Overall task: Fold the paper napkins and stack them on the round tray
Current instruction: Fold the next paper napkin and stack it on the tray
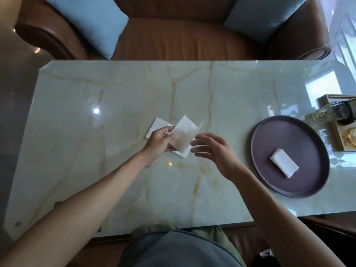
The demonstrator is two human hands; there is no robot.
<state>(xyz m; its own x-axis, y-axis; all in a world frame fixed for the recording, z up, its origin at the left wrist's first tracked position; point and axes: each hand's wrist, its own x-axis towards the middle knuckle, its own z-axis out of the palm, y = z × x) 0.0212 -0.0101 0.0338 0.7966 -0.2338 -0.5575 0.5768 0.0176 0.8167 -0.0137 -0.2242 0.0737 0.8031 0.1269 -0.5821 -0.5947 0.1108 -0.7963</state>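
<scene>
My left hand [159,140] pinches a white paper napkin [184,134] and holds it just above the marble table [115,93], near its middle. Another white napkin [159,125] lies flat on the table behind that hand, partly hidden by it. My right hand [212,149] hovers just right of the held napkin, fingers spread, holding nothing. A round dark purple tray [269,135] sits at the right. On the tray rests a small stack of folded napkins [284,163].
A wooden box [327,101] holding a glass bottle [327,111] stands at the right edge behind the tray. A brown leather sofa [173,35] with two blue cushions [90,22] runs along the table's far side. My lap is at the near edge.
</scene>
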